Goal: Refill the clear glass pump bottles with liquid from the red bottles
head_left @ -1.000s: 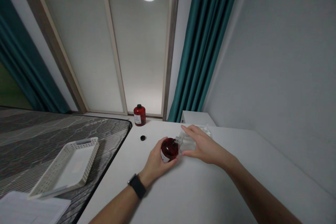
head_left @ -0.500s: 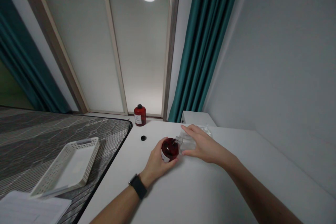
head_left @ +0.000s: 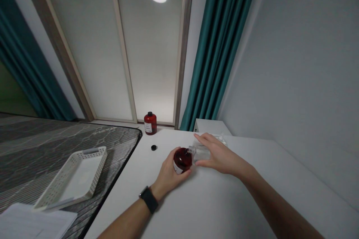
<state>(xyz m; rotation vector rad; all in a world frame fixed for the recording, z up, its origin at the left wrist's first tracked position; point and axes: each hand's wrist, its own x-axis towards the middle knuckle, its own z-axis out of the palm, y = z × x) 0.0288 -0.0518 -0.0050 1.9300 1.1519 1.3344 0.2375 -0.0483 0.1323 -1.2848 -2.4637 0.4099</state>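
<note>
My left hand (head_left: pixel 170 173) is wrapped round a dark red bottle (head_left: pixel 183 158) with a white label, above the white table. The bottle's mouth is uncapped and meets the neck of a clear bottle (head_left: pixel 201 153). That clear bottle lies tilted almost sideways in my right hand (head_left: pixel 214 154), its neck pointing left at the red bottle's opening. Whether liquid is flowing between them is too small to tell. A black cap (head_left: pixel 153 148) rests on the table to the left. Farther back stands a second red bottle (head_left: pixel 150 124), upright with its black cap on.
A white perforated basket (head_left: pixel 97 175) sits on the grey patterned surface (head_left: pixel 117 134) at left, with sheets of paper (head_left: pixel 36 222) in front of it. Crumpled clear plastic (head_left: pixel 221 139) lies behind my right hand. A white cabinet (head_left: pixel 213 126) stands beyond the white table (head_left: pixel 196 209).
Almost nothing differs. Both hands keep hold of the bottles in the same pose, and the whole view has shifted very slightly.
</note>
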